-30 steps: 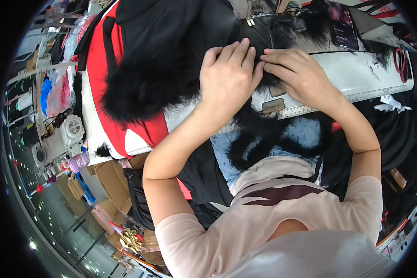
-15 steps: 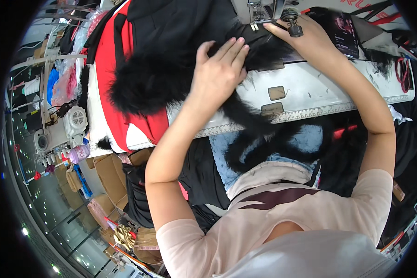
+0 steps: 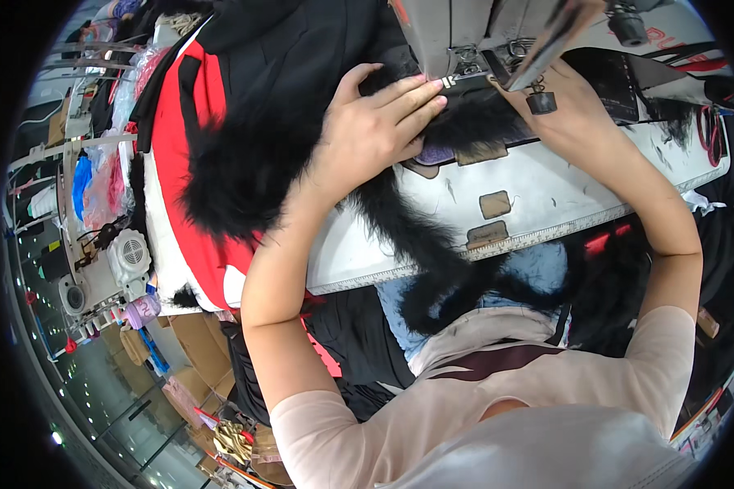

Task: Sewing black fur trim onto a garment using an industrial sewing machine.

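Along the front edge of the white table, we have open room right of the black fur trim, which spills over. Our left hand lies flat, thumb spread, on black fabric reaching the presser foot, nearer it than half a second ago. Our right hand is partly hidden; its grip we cannot tell.

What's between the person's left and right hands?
In the head view, black fabric, black fluffy trim and a metal presser foot lie between the left hand and the right hand.
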Demonstrator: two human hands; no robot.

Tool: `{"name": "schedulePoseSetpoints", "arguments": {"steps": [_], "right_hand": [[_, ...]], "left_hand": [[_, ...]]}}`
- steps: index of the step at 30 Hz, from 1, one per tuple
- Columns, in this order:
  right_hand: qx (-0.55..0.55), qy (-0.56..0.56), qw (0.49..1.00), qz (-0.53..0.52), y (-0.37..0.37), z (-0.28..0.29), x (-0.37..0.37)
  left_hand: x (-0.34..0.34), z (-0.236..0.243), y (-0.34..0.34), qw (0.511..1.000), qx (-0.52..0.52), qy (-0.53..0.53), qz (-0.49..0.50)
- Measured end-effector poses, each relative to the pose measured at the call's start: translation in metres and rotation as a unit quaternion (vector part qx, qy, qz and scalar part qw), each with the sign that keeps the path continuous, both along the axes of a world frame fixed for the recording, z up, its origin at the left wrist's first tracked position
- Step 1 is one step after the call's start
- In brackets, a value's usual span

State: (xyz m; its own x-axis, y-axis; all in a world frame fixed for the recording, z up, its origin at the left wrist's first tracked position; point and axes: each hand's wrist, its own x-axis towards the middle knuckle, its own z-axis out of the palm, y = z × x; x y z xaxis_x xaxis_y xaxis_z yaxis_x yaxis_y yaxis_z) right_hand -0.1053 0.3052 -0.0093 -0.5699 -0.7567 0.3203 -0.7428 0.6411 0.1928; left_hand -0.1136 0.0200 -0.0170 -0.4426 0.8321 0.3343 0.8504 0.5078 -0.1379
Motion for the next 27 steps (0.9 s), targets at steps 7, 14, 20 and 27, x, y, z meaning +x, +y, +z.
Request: {"name": "schedulePoseSetpoints", "arguments": {"steps": [7, 14, 20, 27], "right_hand": [[-0.122, -0.278, 0.952, 0.051, -0.006, 0.001, -0.004], [-0.023, -0.091, 0.995, 0.035, 0.002, -0.009, 0.002], [0.008, -0.048, 0.999, -0.003, -0.006, -0.008, 0.003], [0.083, -0.019, 0.994, -0.062, -0.010, -0.005, 0.006]], "left_hand": [[0.012, 0.000, 0.005, 1.000, -0.006, -0.004, 0.006], [0.018, 0.001, 0.007, 1.000, -0.014, 0.000, 0.015], [0.019, -0.002, 0.007, 1.000, -0.012, -0.004, 0.019], [0.019, -0.003, 0.010, 1.000, -0.003, 0.003, 0.027]]}}
